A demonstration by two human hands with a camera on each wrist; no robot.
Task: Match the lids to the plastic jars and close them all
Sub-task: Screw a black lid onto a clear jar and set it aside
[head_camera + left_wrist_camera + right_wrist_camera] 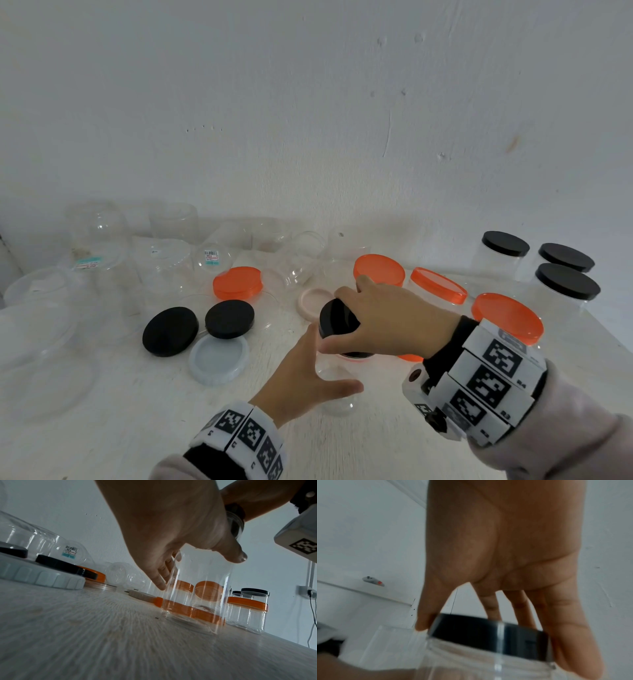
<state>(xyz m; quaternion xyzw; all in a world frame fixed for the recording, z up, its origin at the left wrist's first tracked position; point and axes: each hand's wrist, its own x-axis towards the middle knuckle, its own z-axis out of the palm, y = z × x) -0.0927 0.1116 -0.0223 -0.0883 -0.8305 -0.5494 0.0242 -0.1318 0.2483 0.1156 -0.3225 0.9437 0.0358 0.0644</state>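
Two hands work on one clear jar [197, 588] standing upright near the middle of the white table [137, 428]. The left hand [301, 373] wraps the jar's side, fingers and thumb curved round it. The right hand [394, 322] grips a black lid [488, 635] from above, fingertips round its rim, on the jar's mouth. Left of them lie two loose black lids [170, 331], an orange lid [238, 282] and a pale lid [219, 358]. Closed jars [565, 291] stand at the far right.
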